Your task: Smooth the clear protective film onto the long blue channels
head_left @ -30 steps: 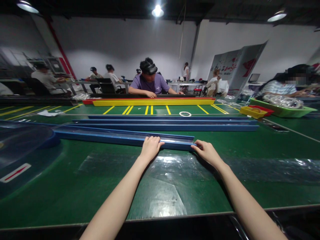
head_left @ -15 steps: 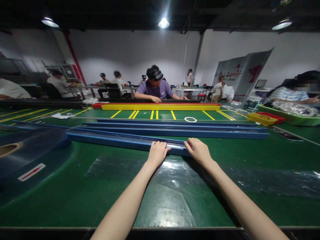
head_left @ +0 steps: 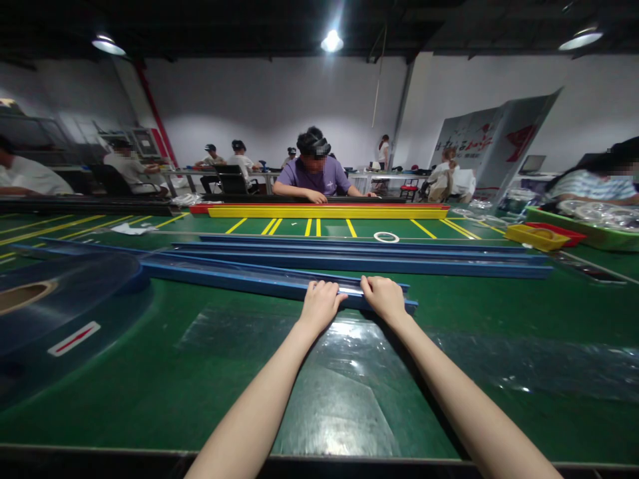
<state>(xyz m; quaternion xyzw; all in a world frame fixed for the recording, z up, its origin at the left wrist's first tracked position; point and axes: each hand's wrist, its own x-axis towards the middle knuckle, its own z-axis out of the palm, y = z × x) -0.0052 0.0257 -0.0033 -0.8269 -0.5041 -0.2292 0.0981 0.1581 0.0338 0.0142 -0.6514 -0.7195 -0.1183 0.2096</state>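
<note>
A long blue channel rail (head_left: 239, 278) lies at a slant across the green table, its right end showing past my hands. My left hand (head_left: 320, 303) is closed over the near edge of this rail, fingertips inside the channel. Just to the right, my right hand (head_left: 384, 298) grips the same rail close to its end, fingers curled over the edge. A shiny clear strip shows in the channel between the two hands. Whether the fingers also pinch that strip is hidden. Behind it lie more blue rails (head_left: 449, 269), parallel to the table's far edge.
A big roll of clear film (head_left: 100, 279) rests at left. Clear film (head_left: 499, 362) spreads over the near table (head_left: 200, 406). Farther off are a white ring (head_left: 386, 237), a yellow rail (head_left: 324, 212), a yellow tray (head_left: 534, 237) and a green tray (head_left: 594, 233). A co-worker (head_left: 312, 173) sits opposite.
My right hand has slid left along the rail, nearer my left hand, uncovering the rail's right end. My left hand stays at about the same spot. The view has shifted slightly.
</note>
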